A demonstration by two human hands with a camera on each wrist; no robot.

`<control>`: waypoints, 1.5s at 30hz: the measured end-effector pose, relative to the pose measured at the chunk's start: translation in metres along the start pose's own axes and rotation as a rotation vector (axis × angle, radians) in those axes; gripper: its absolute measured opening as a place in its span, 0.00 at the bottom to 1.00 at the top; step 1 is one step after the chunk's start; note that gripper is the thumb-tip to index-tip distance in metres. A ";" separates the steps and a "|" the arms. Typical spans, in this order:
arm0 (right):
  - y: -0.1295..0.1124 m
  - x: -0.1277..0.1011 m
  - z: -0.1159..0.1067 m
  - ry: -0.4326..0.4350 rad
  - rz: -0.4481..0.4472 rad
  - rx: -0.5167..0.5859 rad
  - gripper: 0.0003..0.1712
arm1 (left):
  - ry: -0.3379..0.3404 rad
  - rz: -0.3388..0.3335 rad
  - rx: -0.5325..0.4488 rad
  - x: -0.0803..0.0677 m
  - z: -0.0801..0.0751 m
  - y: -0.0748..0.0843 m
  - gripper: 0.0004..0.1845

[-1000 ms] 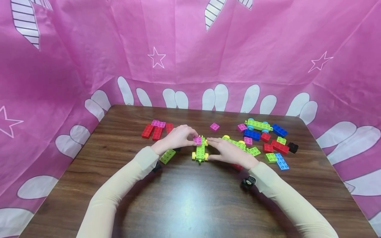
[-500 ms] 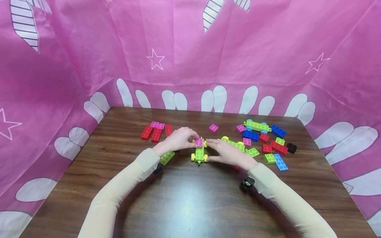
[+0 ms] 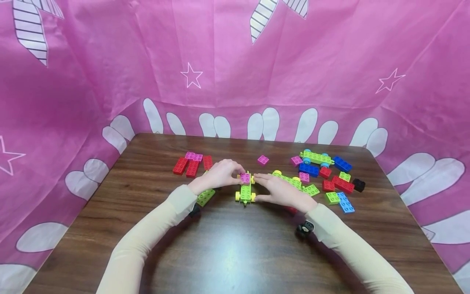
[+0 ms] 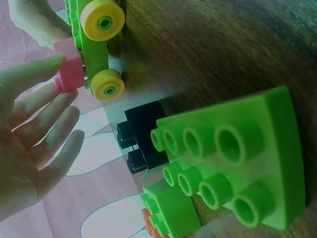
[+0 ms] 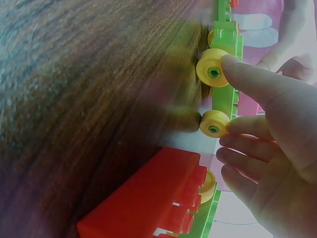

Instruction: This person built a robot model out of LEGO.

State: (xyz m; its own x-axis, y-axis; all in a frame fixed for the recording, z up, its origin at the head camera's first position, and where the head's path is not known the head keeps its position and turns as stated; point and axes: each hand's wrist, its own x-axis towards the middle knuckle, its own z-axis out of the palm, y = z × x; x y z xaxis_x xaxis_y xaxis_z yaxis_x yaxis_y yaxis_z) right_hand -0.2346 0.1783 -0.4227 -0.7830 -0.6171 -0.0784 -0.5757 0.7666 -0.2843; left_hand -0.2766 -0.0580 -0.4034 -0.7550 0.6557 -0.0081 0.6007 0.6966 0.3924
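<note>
A pink brick [image 3: 245,178] sits over the far end of a lime green wheeled car base [image 3: 245,190] with yellow wheels. My left hand [image 3: 222,174] pinches this brick between thumb and index finger, its other fingers spread loosely. Studs of the base show in the narrow gap beneath the brick [image 4: 69,64] in the left wrist view. From the right side, my right hand [image 3: 280,190] touches the base. In the right wrist view its thumb lies against one yellow wheel [image 5: 213,68] and its index fingertip against the other wheel [image 5: 214,124].
Red bricks [image 3: 192,168] and a pink brick [image 3: 193,156] lie at the left. A long green brick [image 4: 233,158] is under the left wrist. At the right are another yellow-wheeled base [image 3: 288,178], a blue-wheeled base [image 3: 316,157] and several loose bricks. A red brick [image 5: 148,193] lies by the right hand.
The left hand has brought the pink brick slightly right, from the base's left edge to in line over it. The right hand keeps its place by the wheels. The head view has tilted slightly.
</note>
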 end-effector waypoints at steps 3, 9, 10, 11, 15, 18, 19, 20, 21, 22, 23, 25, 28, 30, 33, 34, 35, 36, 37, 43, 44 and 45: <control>0.000 0.000 0.000 0.004 -0.005 0.003 0.42 | 0.001 -0.001 -0.002 0.000 0.001 -0.001 0.21; 0.000 0.000 0.002 0.006 -0.010 0.005 0.41 | -0.001 0.002 -0.009 0.002 0.002 -0.002 0.20; 0.000 0.000 0.002 0.006 -0.008 0.006 0.42 | -0.001 0.002 -0.011 0.002 0.002 -0.002 0.20; 0.000 0.001 0.002 0.006 -0.007 0.004 0.42 | -0.001 0.002 -0.012 0.002 0.002 -0.002 0.19; 0.000 0.001 0.002 0.007 -0.007 0.000 0.42 | -0.005 0.000 -0.006 0.004 0.002 -0.002 0.19; 0.000 0.001 0.002 0.005 -0.008 0.003 0.42 | -0.009 0.004 -0.001 0.004 0.002 -0.002 0.19; 0.000 0.001 0.002 0.004 -0.007 0.004 0.42 | -0.011 0.005 -0.001 0.004 0.002 -0.002 0.19; 0.000 0.001 0.002 0.003 -0.005 0.006 0.42 | -0.013 0.004 -0.001 0.004 0.002 -0.002 0.19; 0.000 0.002 0.003 0.003 -0.004 0.007 0.42 | -0.012 0.004 -0.004 0.005 0.002 -0.002 0.19; 0.000 0.002 0.003 0.003 -0.003 0.008 0.42 | -0.012 0.003 -0.006 0.005 0.002 -0.002 0.19; 0.000 0.002 0.003 0.004 -0.003 0.007 0.42 | -0.014 0.001 -0.010 0.005 0.002 -0.002 0.19; 0.000 0.002 0.003 0.009 -0.006 0.004 0.42 | -0.013 0.000 -0.013 0.005 0.001 -0.001 0.19; 0.001 0.002 0.003 0.015 -0.015 0.004 0.42 | -0.012 0.008 -0.008 0.005 0.000 -0.001 0.19; 0.001 0.002 0.004 0.018 -0.021 0.005 0.42 | -0.010 0.014 -0.001 0.004 0.000 0.000 0.18; 0.002 0.002 0.005 0.021 -0.025 0.004 0.42 | -0.008 0.023 0.003 0.004 0.000 0.000 0.17; 0.002 0.003 0.005 0.021 -0.025 0.002 0.42 | -0.006 0.024 0.002 0.004 0.000 0.000 0.17; 0.002 0.003 0.005 0.023 -0.027 0.000 0.42 | -0.004 0.026 0.001 0.004 0.000 0.000 0.17; 0.003 0.003 0.005 0.024 -0.029 -0.001 0.42 | -0.002 0.029 0.000 0.004 0.001 0.000 0.18; 0.003 0.003 0.006 0.024 -0.029 -0.001 0.42 | 0.001 0.032 -0.002 0.004 0.001 0.000 0.18; 0.003 0.003 0.005 0.015 -0.012 0.010 0.43 | 0.004 0.029 0.001 0.006 0.002 0.004 0.18; 0.003 0.003 0.004 0.013 -0.010 0.010 0.43 | 0.002 0.026 0.003 0.006 0.002 0.004 0.18; 0.003 0.003 0.004 0.013 -0.010 0.009 0.43 | 0.003 0.023 0.006 0.006 0.002 0.005 0.18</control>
State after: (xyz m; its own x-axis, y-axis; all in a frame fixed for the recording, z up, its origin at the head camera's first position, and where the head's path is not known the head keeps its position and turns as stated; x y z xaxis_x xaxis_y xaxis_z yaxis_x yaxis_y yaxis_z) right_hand -0.2381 0.1779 -0.4281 -0.7805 -0.6219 -0.0632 -0.5810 0.7590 -0.2938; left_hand -0.2781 -0.0501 -0.4033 -0.7418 0.6707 0.0033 0.6193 0.6831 0.3870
